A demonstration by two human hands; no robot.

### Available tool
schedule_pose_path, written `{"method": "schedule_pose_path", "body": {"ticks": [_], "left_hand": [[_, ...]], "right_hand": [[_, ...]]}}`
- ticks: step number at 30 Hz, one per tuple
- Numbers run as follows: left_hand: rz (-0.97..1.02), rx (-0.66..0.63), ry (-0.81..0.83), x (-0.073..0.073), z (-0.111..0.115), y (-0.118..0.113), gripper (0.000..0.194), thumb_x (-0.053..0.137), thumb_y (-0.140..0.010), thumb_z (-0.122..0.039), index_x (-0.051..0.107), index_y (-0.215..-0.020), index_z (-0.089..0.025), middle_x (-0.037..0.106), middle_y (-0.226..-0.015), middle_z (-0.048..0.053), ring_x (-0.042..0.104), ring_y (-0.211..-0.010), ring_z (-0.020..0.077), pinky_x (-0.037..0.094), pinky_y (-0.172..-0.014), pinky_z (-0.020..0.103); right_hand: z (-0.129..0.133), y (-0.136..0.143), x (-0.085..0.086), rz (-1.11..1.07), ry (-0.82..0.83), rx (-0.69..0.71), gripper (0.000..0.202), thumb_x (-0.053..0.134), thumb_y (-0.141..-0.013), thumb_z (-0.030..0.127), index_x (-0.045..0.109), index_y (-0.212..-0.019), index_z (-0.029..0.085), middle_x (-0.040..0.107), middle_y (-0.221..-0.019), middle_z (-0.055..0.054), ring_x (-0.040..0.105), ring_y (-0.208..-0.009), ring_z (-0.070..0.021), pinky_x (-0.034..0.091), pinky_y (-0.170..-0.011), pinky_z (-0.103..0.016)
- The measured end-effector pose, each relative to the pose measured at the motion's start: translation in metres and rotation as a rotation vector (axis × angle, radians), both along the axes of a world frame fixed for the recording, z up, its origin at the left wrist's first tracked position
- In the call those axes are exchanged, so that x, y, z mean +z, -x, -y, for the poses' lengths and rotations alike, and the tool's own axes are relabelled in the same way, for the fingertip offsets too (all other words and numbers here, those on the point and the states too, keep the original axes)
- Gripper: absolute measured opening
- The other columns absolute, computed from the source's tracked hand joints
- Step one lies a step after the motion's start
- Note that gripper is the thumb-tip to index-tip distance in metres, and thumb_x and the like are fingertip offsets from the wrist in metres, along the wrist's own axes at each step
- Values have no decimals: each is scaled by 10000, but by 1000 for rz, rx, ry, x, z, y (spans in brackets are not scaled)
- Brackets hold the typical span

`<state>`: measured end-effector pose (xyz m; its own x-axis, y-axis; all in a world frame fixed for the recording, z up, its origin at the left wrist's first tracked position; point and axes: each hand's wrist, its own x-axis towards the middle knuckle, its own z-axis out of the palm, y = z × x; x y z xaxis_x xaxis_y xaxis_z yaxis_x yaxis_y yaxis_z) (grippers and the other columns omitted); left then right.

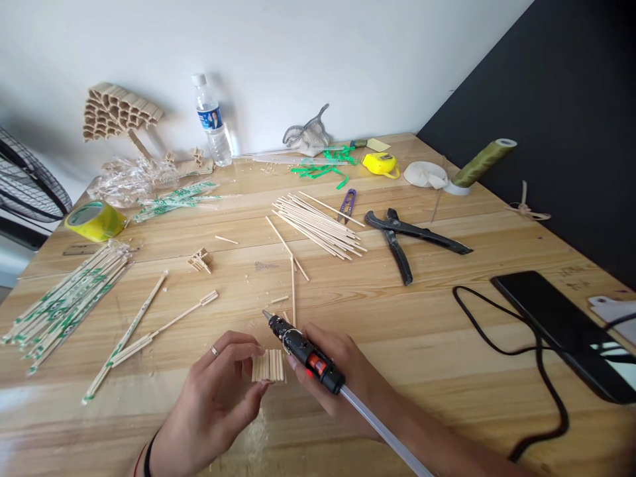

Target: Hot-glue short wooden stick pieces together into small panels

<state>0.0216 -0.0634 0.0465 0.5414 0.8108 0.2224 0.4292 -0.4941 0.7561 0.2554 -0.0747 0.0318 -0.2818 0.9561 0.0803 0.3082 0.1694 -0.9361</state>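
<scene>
Between the thumb and fingers of my left hand [218, 384] is a small panel of short wooden sticks [268, 366] set side by side. My right hand [342, 371] is wrapped round a black hot glue gun [303, 351], whose nozzle points up and left, above the panel and apart from it. A long clear glue stick [382, 427] runs out of the gun's back end. Just beyond the nozzle lie a few short stick pieces [279, 299] and longer thin sticks [293, 285]. The right fingertips are partly hidden by the gun.
Wrapped chopsticks [69, 298] and yellow tape [95, 221] lie left. Loose sticks [318, 225], purple snips [347, 205], a black cutter [412, 235] and a tape measure [381, 163] lie beyond my hands. A bottle [212, 122] stands at the wall; a corded phone [561, 331] lies right.
</scene>
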Motion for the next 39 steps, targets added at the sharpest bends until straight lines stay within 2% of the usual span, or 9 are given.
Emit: {"method": "schedule_pose_path", "body": {"ticks": [13, 24, 31, 39], "left_hand": [[3, 45, -5, 1, -2, 0, 192, 658, -987, -153, 617, -1149, -248, 665, -1041, 29, 646, -750, 130, 562, -723, 245], [10, -14, 21, 3, -1, -1, 154, 655, -982, -132, 636, -1096, -233, 675, -1012, 47, 652, -767, 144, 570, -691, 241], [26, -7, 20, 6, -1, -2, 140, 649, -981, -125, 641, -1081, -222, 659, -1012, 47, 633, -750, 131, 564, -679, 231], [17, -13, 30, 5, 0, -2, 135, 652, -978, -132, 647, -1077, -223, 668, -1000, 53, 642, -750, 141, 572, -675, 241]], "right_hand": [[0, -2, -4, 19, -4, 5, 160, 558, -906, 179, 449, -816, 252, 514, -687, 50, 468, -577, -138, 376, -570, -250], [0, -2, -1, -7, 12, 26, 170, 569, -881, 160, 446, -809, 254, 529, -694, 40, 469, -583, -144, 375, -569, -250], [-2, -1, 0, -3, 32, 44, 107, 543, -871, 191, 470, -816, 246, 555, -701, 19, 483, -589, -155, 383, -570, -256], [0, -1, -2, 8, 24, 43, 140, 568, -875, 186, 460, -810, 248, 557, -702, 20, 475, -591, -151, 379, -574, -257]]}}
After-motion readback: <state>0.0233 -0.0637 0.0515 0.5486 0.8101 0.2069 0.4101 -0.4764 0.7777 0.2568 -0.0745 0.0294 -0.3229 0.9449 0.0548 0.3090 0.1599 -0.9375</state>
